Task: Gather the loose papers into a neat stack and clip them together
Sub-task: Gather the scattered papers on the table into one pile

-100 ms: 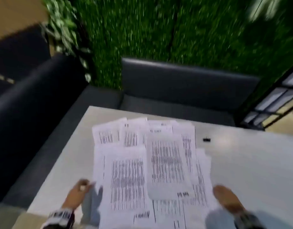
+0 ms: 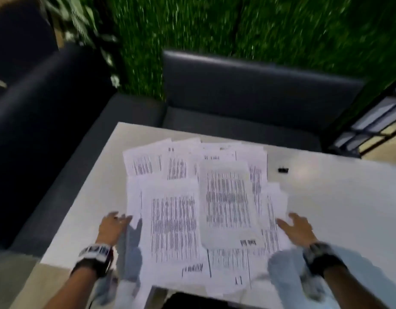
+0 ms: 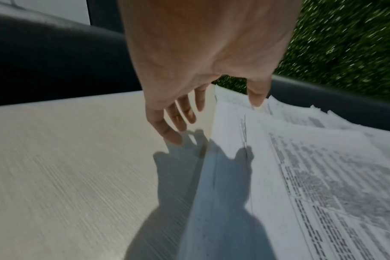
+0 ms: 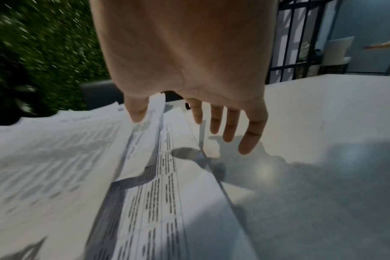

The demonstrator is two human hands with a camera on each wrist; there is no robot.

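Several loose printed papers (image 2: 201, 206) lie fanned and overlapping on the pale table (image 2: 339, 208). My left hand (image 2: 113, 226) hovers at the left edge of the papers (image 3: 301, 167), fingers (image 3: 167, 130) straight and spread, holding nothing. On the other side, my right hand (image 2: 296, 230) hangs over the right edge of the papers (image 4: 100, 176) with straight fingers (image 4: 249, 135) and its thumb above a raised sheet. A small black binder clip (image 2: 283, 169) rests on the table beyond the papers, to their right.
A dark grey sofa (image 2: 248, 90) wraps the far and left sides of the table, with a green hedge wall (image 2: 237, 25) behind it. A black metal grille (image 2: 375, 121) stands at the right. The near sheets overhang the table's front edge.
Both hands have moved forward along the sides of the paper spread, and the head view has tipped slightly down and closer.
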